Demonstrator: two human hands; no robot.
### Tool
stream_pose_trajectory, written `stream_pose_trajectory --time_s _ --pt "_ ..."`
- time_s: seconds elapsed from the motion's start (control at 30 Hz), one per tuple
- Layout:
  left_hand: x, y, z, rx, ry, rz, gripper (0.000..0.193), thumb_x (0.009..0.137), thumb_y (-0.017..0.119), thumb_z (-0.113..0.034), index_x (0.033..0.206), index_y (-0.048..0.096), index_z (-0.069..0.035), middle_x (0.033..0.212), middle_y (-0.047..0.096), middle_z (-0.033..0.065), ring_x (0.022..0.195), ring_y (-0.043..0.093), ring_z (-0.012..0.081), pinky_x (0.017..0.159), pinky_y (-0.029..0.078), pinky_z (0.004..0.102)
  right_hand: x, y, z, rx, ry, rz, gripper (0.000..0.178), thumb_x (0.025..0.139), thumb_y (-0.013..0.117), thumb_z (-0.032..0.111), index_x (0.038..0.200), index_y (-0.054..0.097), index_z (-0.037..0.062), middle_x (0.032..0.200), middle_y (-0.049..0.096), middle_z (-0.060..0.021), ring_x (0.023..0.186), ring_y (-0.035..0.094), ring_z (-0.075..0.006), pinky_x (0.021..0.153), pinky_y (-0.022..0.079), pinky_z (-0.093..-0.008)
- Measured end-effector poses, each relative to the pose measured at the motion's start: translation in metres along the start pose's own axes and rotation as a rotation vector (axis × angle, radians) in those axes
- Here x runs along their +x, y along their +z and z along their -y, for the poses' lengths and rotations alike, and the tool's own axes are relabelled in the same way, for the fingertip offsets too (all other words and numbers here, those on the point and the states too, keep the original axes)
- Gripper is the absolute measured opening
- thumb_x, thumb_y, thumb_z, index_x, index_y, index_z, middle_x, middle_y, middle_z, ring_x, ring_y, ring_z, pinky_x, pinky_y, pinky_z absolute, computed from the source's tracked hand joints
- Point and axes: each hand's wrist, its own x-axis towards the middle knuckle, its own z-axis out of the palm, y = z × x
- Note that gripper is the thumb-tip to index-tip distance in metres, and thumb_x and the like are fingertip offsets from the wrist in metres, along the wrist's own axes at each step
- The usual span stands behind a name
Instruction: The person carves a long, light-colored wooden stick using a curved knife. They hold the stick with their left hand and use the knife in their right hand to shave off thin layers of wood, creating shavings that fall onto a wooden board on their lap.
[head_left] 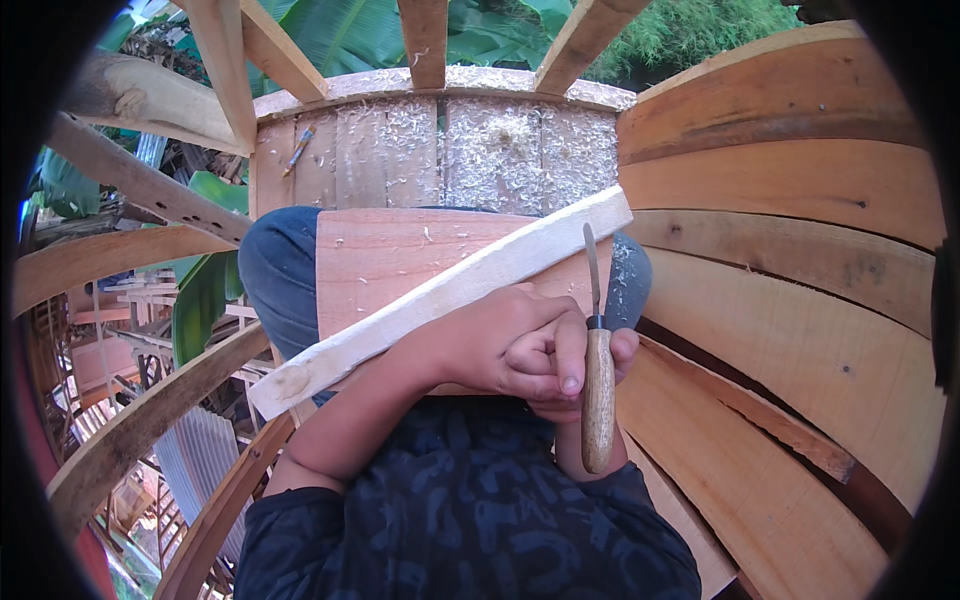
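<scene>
A small carving knife [597,400] with a rounded wooden handle stands almost upright in front of my chest, its narrow metal blade pointing away from me. My right hand [625,350], mostly hidden behind the handle and my other hand, grips it. My left hand [520,345] is closed beside the handle, fingers curled and pressed against my right hand; whatever they pinch is hidden. Under my left forearm a long pale wood strip [450,290] slants across my lap. It rests over a flat reddish board [365,250] laid on my thighs.
Wood shavings cover the plank floor [490,150] ahead, where a thin pen-like object [298,150] lies at the left. Curved wooden planks [780,230] wall in the right side. Open wooden ribs [160,425] run along the left, with leaves and stacked timber beyond.
</scene>
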Motion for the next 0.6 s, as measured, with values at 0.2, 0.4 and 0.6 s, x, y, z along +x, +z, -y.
stream_pose_trajectory --time_s 0.2,0.4,0.6 --pt "-0.006 0.002 0.008 0.153 0.042 -0.078 0.054 0.067 0.074 -0.039 0.101 0.057 -0.001 0.090 0.061 0.0165 0.085 0.058 0.0392 0.078 0.045 0.0433 -0.010 -0.014 0.002 -0.199 0.023 -0.052 0.057 0.089 0.051 0.041 0.082 0.063 -0.0137 0.061 0.035 -0.0031 0.047 0.032 -0.0105 0.036 0.025 -0.0254" --pt "-0.006 0.001 0.002 0.155 0.001 -0.088 0.064 0.064 0.078 -0.038 0.111 0.057 -0.001 0.095 0.062 0.0178 0.091 0.059 0.0397 0.082 0.046 0.0431 -0.013 -0.020 0.006 -0.230 0.070 -0.011 0.057 0.088 0.048 0.040 0.063 0.059 -0.0105 0.056 0.040 -0.0055 0.042 0.037 -0.0127 0.035 0.028 -0.0256" --pt "-0.008 -0.016 -0.007 -0.197 -0.144 0.219 0.095 0.056 0.084 -0.050 0.126 0.051 0.005 0.108 0.064 0.0180 0.106 0.061 0.0329 0.095 0.045 0.0390 0.001 -0.017 0.004 -0.320 0.115 0.132 0.039 0.078 0.054 0.032 0.054 0.044 0.0027 0.064 0.051 -0.0162 0.044 0.046 -0.0198 0.043 0.039 -0.0244"
